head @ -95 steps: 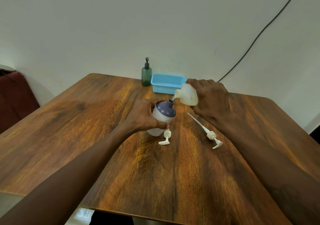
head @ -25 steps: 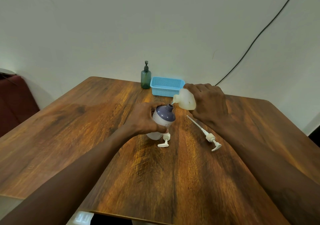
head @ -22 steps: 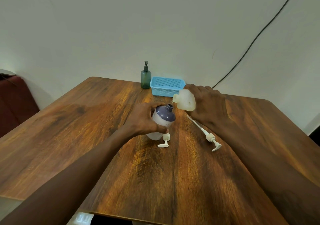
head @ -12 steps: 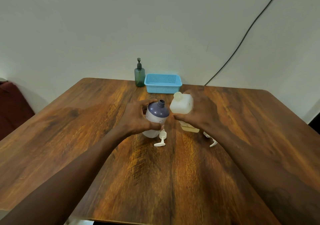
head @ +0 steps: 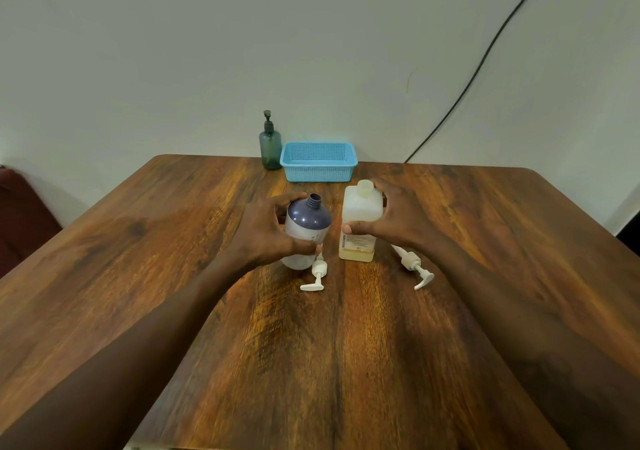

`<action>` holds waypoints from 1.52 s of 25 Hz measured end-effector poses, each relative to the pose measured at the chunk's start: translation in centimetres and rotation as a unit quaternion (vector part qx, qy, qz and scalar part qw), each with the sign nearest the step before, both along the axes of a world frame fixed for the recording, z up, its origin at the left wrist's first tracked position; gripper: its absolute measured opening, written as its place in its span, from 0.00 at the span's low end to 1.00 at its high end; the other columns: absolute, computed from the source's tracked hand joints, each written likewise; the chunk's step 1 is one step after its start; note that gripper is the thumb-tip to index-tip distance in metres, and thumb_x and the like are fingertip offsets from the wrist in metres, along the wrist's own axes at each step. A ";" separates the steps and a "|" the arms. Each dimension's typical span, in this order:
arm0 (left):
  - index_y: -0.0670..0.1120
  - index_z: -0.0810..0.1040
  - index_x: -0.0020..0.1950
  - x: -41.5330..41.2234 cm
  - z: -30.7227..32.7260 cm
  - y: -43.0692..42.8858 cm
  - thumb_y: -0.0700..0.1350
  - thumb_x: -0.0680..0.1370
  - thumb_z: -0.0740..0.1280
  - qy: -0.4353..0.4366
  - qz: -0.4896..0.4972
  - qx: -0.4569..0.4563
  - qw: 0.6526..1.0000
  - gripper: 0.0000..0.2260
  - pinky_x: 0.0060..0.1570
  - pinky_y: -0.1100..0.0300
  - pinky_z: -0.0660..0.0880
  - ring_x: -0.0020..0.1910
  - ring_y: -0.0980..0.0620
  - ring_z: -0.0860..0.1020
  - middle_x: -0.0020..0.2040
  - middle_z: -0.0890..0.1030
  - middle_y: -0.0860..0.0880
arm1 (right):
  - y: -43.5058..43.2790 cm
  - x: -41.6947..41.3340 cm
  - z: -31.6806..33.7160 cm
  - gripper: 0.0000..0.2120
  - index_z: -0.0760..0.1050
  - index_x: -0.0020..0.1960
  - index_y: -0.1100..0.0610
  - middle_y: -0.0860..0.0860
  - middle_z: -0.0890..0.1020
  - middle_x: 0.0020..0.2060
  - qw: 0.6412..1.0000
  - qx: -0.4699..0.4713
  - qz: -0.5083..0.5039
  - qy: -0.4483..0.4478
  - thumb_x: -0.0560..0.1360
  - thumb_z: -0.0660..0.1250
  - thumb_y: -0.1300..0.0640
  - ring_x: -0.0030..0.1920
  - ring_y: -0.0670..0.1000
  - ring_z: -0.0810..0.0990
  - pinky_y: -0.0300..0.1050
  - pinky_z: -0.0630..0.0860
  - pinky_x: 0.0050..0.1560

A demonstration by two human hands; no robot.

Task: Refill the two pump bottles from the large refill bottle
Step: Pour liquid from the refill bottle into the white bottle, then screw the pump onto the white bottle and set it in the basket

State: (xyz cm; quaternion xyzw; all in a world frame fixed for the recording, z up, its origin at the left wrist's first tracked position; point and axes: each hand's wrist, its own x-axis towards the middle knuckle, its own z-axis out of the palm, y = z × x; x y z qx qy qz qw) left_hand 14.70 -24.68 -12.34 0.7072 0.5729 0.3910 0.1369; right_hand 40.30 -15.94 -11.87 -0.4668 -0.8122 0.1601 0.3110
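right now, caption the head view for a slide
Left hand grips the uncapped purple bottle, right hand holds the refill bottle upright beside it.

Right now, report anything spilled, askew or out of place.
No spill shows. The purple bottle stands uncapped beside the upright refill bottle; a small pump and a larger pump lie loose on the table.

- Refill bottle: the label's fine print was too small to read, and the right hand covered its far side.
- Long pump: the tube was mostly hidden under the right wrist.
- Purple bottle: the left hand covered its left flank.
- Dark red seat: cut off by the left edge.
- Cable: cut off by the top edge.
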 end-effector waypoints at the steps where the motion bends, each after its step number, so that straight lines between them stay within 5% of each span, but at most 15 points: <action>1: 0.47 0.75 0.72 0.0 -0.1 0.1 0.51 0.61 0.85 0.001 0.000 0.000 1.000 0.41 0.50 0.74 0.71 0.56 0.58 0.78 0.61 0.81 0.53 | 0.3 0.2 0.1 0.44 0.72 0.70 0.51 0.49 0.80 0.61 1.000 -0.009 0.007 -0.001 0.60 0.82 0.36 0.56 0.51 0.80 0.38 0.77 0.46; 5: 0.48 0.75 0.72 -0.2 -0.2 0.1 0.51 0.62 0.85 -0.001 0.000 -0.006 1.000 0.41 0.50 0.74 0.70 0.57 0.57 0.78 0.61 0.81 0.53 | 0.9 0.6 0.2 0.45 0.69 0.73 0.49 0.48 0.80 0.63 0.999 -0.049 0.023 0.007 0.62 0.82 0.37 0.58 0.51 0.81 0.42 0.81 0.50; 10: 0.51 0.74 0.73 -1.3 -0.4 -0.3 0.54 0.61 0.84 -0.006 0.004 -0.021 1.000 0.43 0.52 0.70 0.72 0.59 0.56 0.77 0.64 0.80 0.53 | -0.3 0.3 0.6 0.47 0.62 0.77 0.48 0.50 0.76 0.69 0.999 -0.038 0.015 -0.009 0.65 0.82 0.41 0.62 0.50 0.77 0.39 0.76 0.52; 14: 0.48 0.73 0.74 -2.0 -0.4 -1.1 0.50 0.63 0.85 -0.006 0.008 -0.019 1.000 0.42 0.50 0.74 0.69 0.59 0.57 0.76 0.65 0.80 0.51 | -2.5 -1.4 1.0 0.50 0.59 0.79 0.50 0.52 0.68 0.76 0.993 0.113 -0.012 -0.021 0.66 0.80 0.40 0.69 0.50 0.70 0.50 0.72 0.67; 18: 0.49 0.74 0.73 -2.9 -0.6 -2.1 0.52 0.62 0.84 0.000 0.013 -0.004 1.000 0.41 0.52 0.70 0.72 0.59 0.55 0.79 0.63 0.81 0.51 | -4.4 -4.0 1.0 0.36 0.69 0.75 0.55 0.55 0.72 0.75 0.970 0.223 0.064 -0.071 0.71 0.78 0.49 0.76 0.56 0.69 0.53 0.70 0.73; 23: 0.53 0.76 0.71 -4.5 -1.0 -3.8 0.58 0.60 0.81 0.002 0.005 -0.009 1.000 0.40 0.57 0.59 0.79 0.58 0.57 0.79 0.61 0.81 0.56 | -5.6 -6.4 -0.4 0.33 0.75 0.71 0.54 0.54 0.84 0.62 0.970 0.130 0.184 -0.090 0.68 0.71 0.71 0.60 0.55 0.83 0.52 0.81 0.60; 27: 0.53 0.75 0.72 -6.0 -1.7 -4.4 0.63 0.58 0.80 -0.010 0.028 -0.019 0.999 0.43 0.58 0.59 0.77 0.59 0.56 0.78 0.63 0.81 0.55 | -4.8 -6.9 -1.7 0.24 0.81 0.59 0.50 0.49 0.86 0.51 0.967 0.064 0.179 -0.171 0.66 0.76 0.65 0.48 0.50 0.83 0.52 0.82 0.50; 30: 0.51 0.76 0.72 -6.0 -1.6 -4.5 0.58 0.60 0.83 -0.016 0.031 -0.011 0.999 0.42 0.55 0.63 0.75 0.58 0.57 0.79 0.62 0.82 0.54 | -5.0 -7.4 -2.4 0.28 0.81 0.62 0.46 0.47 0.84 0.55 0.910 0.006 0.213 -0.356 0.65 0.79 0.61 0.52 0.49 0.82 0.45 0.81 0.49; 32: 0.51 0.76 0.72 -5.9 -1.4 -4.5 0.56 0.61 0.83 -0.022 0.031 -0.007 0.999 0.41 0.53 0.68 0.73 0.57 0.58 0.79 0.62 0.82 0.55 | -4.8 -7.7 -3.0 0.29 0.80 0.65 0.46 0.47 0.85 0.55 0.891 0.000 0.222 -0.397 0.66 0.79 0.62 0.50 0.49 0.83 0.43 0.81 0.46; 35: 0.51 0.76 0.72 -6.0 -1.2 -4.7 0.59 0.60 0.81 -0.022 0.024 -0.013 0.999 0.41 0.53 0.68 0.73 0.55 0.63 0.78 0.60 0.80 0.57 | -4.2 -7.9 -3.0 0.24 0.82 0.62 0.46 0.46 0.86 0.53 0.907 0.028 0.203 -0.367 0.67 0.78 0.60 0.46 0.46 0.84 0.43 0.83 0.45; 38: 0.52 0.75 0.71 -6.3 -0.9 -4.9 0.64 0.58 0.79 -0.034 0.033 -0.016 0.999 0.43 0.56 0.65 0.75 0.55 0.64 0.78 0.59 0.80 0.58 | -4.5 -7.9 -1.2 0.13 0.84 0.54 0.47 0.45 0.86 0.46 0.960 0.058 0.210 -0.177 0.73 0.71 0.61 0.43 0.44 0.82 0.42 0.80 0.44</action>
